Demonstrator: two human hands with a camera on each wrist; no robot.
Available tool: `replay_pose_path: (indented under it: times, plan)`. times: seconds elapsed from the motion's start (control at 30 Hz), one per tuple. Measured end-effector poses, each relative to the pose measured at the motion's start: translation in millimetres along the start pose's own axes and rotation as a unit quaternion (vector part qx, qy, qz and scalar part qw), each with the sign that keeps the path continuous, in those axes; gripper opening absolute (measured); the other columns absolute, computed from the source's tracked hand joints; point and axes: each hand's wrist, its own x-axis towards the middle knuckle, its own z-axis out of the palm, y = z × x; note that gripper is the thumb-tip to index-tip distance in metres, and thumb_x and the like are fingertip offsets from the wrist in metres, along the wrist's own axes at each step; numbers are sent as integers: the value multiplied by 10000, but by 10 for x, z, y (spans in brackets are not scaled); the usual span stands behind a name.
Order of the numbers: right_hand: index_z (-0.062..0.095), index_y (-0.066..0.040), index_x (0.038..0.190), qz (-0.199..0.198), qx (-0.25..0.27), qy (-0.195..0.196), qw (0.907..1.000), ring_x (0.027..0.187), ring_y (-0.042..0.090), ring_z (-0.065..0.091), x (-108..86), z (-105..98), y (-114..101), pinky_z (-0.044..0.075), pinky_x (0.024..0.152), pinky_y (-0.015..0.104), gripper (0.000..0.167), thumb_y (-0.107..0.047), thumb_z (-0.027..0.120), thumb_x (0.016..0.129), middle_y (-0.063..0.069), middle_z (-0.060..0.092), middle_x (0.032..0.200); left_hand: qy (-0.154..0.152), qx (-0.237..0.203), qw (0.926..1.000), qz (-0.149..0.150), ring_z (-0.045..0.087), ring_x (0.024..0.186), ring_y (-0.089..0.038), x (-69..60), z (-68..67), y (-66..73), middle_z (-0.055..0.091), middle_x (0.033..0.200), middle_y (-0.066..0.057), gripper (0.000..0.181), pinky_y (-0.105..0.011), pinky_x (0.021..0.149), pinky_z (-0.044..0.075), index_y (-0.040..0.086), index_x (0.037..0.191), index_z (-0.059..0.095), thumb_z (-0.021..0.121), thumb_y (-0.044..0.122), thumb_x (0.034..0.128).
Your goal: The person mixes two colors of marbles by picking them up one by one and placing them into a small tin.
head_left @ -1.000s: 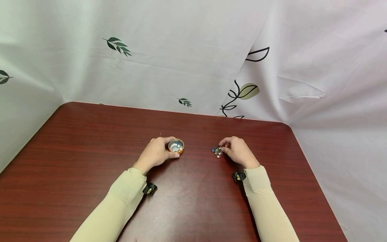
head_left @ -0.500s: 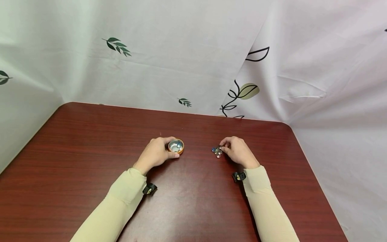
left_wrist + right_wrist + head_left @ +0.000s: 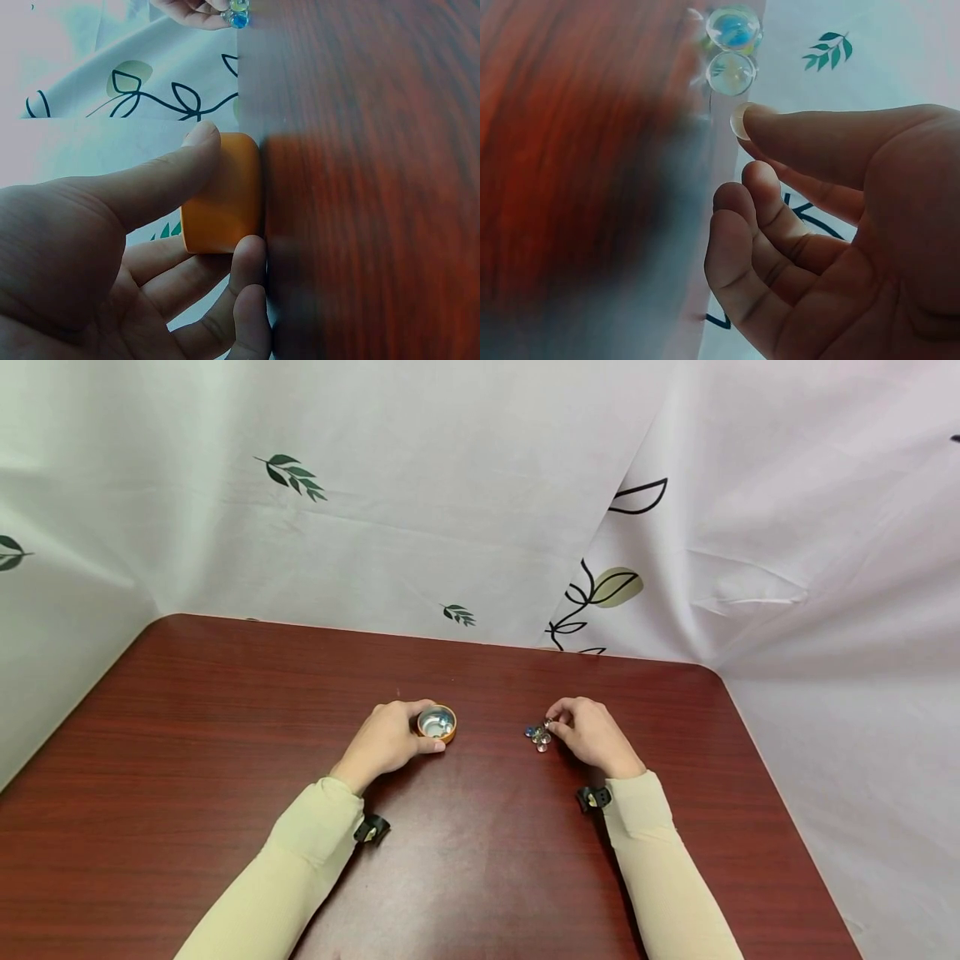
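White leaf-print cloth behind and down both sides; reddish wood-grain table. Left hand curls thumb and fingers round an orange tin, upright on the wood, open top, silvery inside; I see something bluish in there. Well apart, to the right: small cluster of glassy beads. Right hand at its edge, thumb and index pinching a clear bead.

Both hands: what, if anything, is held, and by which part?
The left hand holds the orange container by its outer wall. The right hand is at clear beads; whether it pinches one cannot be told.
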Motion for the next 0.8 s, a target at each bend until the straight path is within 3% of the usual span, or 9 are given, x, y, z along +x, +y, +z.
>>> replay_pose_path:
  times: [0.6,0.8]
  plan:
    - [716,-57,938,-39,15,291,9996,687,144,548,16,-32,-57,446,676,327,34,-82,696,927,-21,614,734,38,53,9999,141,537,1216,-436,16,6,-17,711,1157,-95,591,-519,964,461,176,1362,644,850,296,821]
    - [706,-48,935,-52,46,379,9993,682,149,548,17,-46,-86,445,663,322,43,-85,687,931,-19,619,747,37,23,9998,200,589,1170,-372,19,8,-17,716,1147,-77,580,-484,947,480,168,1350,651,853,286,819]
